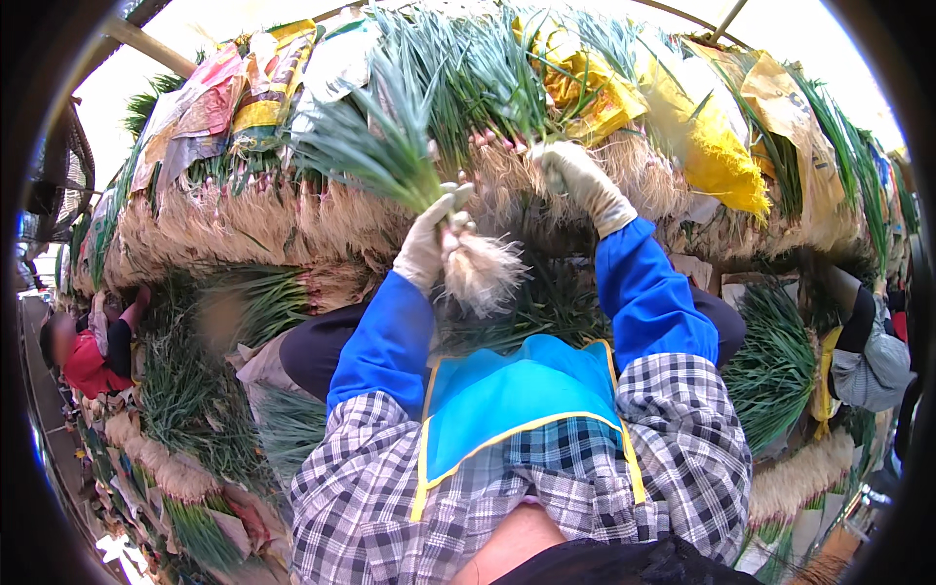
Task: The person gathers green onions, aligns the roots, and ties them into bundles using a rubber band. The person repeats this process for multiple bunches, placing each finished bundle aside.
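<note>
My left hand (pixel 433 232), in a pale glove, grips a bunch of green allium plants (pixel 409 164), likely green garlic or spring onions. Their leaves fan up and to the left. The bunch's pale, bushy roots (pixel 484 272) hang below my fingers, with small pinkish bulbs just above them. My gloved right hand (pixel 578 179) is at the front of a long stacked pile of the same plants (pixel 504 95), its fingertips by the bulbs and stalks. Whether those fingers hold a stalk cannot be made out. The pile's roots (pixel 329 219) face me.
Yellow woven sacks (pixel 720 164) and a striped sack (pixel 267 95) lie over the pile. More plants lie at my left (pixel 274 303) and right (pixel 771 365). One person (pixel 95 358) sits far left, another (pixel 870 358) far right. A blue apron (pixel 519 395) covers my lap.
</note>
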Motion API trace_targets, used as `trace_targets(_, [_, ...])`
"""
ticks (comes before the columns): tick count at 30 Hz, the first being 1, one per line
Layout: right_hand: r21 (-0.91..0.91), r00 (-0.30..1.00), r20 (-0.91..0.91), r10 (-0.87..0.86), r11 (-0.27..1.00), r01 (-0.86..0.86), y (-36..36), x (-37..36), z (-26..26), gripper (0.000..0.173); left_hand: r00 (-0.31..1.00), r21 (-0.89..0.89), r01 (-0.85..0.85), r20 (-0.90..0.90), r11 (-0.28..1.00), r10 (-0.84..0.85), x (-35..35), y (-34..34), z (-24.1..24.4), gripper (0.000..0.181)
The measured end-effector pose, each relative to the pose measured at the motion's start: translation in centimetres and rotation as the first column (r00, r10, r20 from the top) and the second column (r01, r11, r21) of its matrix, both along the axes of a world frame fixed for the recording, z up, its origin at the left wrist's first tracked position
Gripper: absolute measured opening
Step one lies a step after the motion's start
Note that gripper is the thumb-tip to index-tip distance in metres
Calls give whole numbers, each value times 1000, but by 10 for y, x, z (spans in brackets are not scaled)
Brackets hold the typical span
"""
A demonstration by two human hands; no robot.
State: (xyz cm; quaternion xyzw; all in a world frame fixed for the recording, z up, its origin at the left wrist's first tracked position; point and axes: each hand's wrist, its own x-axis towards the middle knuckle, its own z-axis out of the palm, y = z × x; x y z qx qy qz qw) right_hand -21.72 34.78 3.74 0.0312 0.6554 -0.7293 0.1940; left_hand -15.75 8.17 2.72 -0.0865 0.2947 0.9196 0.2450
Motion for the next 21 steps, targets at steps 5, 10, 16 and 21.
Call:
trace_targets(5, [110, 980, -138, 143, 986, -128, -43, 73, -27, 13, 976, -343, 200, -9, 918, -216, 3, 46, 0, 19])
trace_targets(10, [55, 995, -103, -1, 998, 7, -23, 81, -39, 23, 983, -399, 134, -63, 907, -173, 18, 50, -4, 24])
trace_targets(16, [493, 957, -257, 135, 870, 9, -31, 47, -31, 40, 979, -448, 174, -21, 877, -205, 30, 46, -9, 32])
trace_targets(21, [579, 974, -70, 214, 804, -135, -57, 38, -29, 51, 987, -528, 113, -37, 842, -155, 37, 50, -11, 21])
